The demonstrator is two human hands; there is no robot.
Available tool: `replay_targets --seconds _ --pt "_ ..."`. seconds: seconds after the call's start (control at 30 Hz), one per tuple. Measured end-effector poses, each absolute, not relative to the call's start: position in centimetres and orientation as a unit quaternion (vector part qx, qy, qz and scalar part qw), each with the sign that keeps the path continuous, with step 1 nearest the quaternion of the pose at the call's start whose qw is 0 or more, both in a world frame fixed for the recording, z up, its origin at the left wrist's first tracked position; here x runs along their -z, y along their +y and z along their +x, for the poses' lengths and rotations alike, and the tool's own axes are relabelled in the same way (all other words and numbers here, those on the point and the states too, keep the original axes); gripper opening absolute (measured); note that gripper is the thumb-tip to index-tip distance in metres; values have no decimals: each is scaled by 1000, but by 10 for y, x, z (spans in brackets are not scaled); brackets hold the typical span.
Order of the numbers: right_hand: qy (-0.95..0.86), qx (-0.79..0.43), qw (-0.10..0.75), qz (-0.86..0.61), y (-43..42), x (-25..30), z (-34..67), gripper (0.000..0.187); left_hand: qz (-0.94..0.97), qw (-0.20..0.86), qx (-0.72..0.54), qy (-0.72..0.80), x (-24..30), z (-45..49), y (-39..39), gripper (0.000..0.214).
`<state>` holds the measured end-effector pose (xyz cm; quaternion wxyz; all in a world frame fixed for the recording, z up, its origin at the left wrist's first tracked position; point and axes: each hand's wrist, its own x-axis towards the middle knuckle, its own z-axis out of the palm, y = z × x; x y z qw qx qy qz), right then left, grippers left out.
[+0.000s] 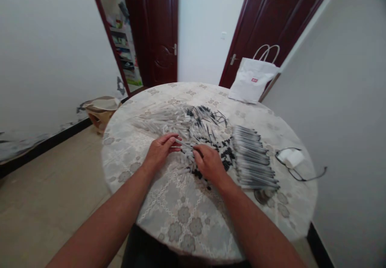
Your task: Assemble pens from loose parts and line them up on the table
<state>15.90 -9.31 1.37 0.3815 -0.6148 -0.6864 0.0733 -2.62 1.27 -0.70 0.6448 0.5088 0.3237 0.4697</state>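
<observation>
Both my hands rest at the middle of a round table [181, 215] covered with a patterned cloth. My left hand [161, 149] and my right hand [209, 162] pinch the two ends of one thin grey pen barrel [184, 144]. Behind them lies a loose heap of clear grey pen barrels [164, 120]. Thin black refills [208, 117] and small black caps [226, 153] are scattered beside it. To the right of my right hand lies a neat row of assembled pens [253, 157].
A white paper bag [251, 81] stands at the table's far edge against the wall. A white charger with a black cable [291, 158] lies at the right rim. A stool with a bag [101, 111] stands on the floor to the left. Two dark doors are behind.
</observation>
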Motion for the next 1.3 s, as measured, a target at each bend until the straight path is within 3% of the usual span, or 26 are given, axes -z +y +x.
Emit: replay_targets --seconds 0.17,0.3,0.5,0.63,0.83,1.1,1.3 --pt "-739 20 239 -630 -96 -26 161 20 674 538 -354 362 3 -30 10 42" --pt "-740 57 166 -649 -103 -44 179 17 718 470 -346 379 3 -30 8 42" --pt "-666 62 171 -724 -135 -65 270 14 780 187 -373 466 17 -38 25 35" --pt "-608 70 168 -773 -160 -61 327 15 826 78 -345 440 34 -43 39 35" --pt "-579 55 98 -808 -175 -44 354 18 862 37 -282 419 42 -42 45 34" --pt "-576 31 135 -805 -178 -34 351 18 872 39 -295 388 42 -42 45 31" --pt "-577 26 117 -808 -177 -33 344 23 866 63 -306 390 44 -45 40 35"
